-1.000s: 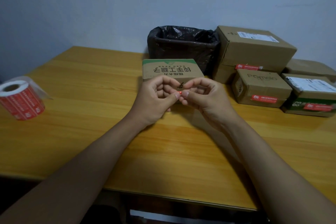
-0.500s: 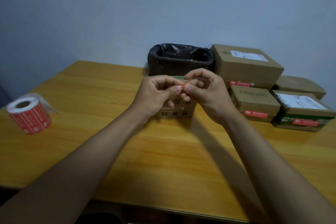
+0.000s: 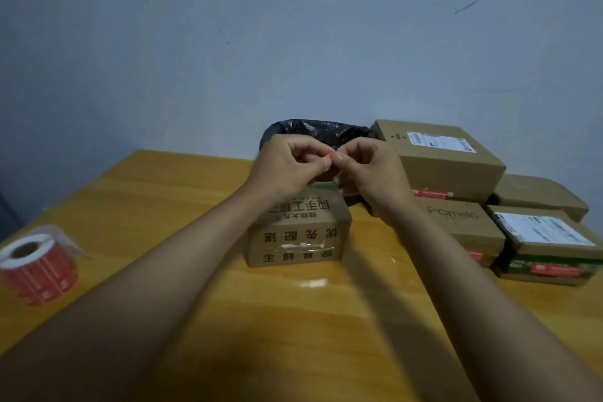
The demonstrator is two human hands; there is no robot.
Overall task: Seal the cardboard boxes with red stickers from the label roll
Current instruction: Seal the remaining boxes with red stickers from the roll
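Pinching red sticker (image 3: 329, 157) between fingers (image 3: 339, 158)

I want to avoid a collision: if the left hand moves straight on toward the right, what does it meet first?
Almost at once the right hand: the left hand already pinches the same red sticker with it, fingertip to fingertip.

We read "pomelo" on the top of the small brown cardboard box (image 3: 460, 222) at right. The brown cardboard carton (image 3: 298, 235) in the middle bears black Chinese characters, upside down to us: "纯手工", "优先配送". The white shipping labels' print is too small.
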